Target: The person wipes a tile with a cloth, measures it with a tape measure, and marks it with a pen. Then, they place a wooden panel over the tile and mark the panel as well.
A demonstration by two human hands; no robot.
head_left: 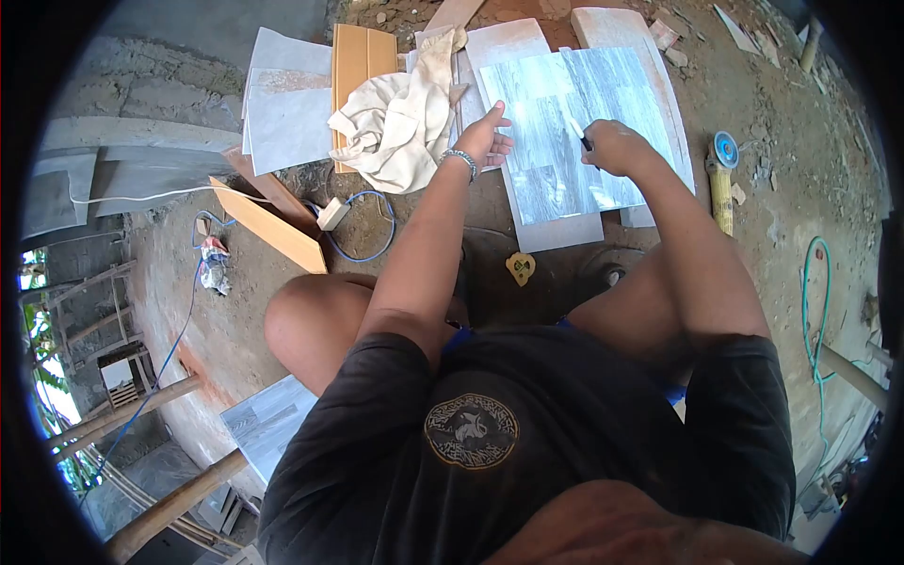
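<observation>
A grey wood-patterned tile (621, 104) lies on paler boards in front of me. My right hand (617, 149) is closed around a thin pen-like tool (576, 127) with a dark grip and a pale tip, held over the middle of the tile. At the tile's left edge, my left hand (485, 139) has its fingers apart and holds nothing; a bracelet is on that wrist. Just left of it lies a crumpled cream cloth (400, 118), partly over a tan plank (363, 49).
An angle grinder (722, 179) lies right of the tile. A yellow tape-like object (520, 268) sits between my legs. A power socket (332, 214) with blue cable and an orange plank (268, 226) are at left. A green hose (808, 301) lies far right.
</observation>
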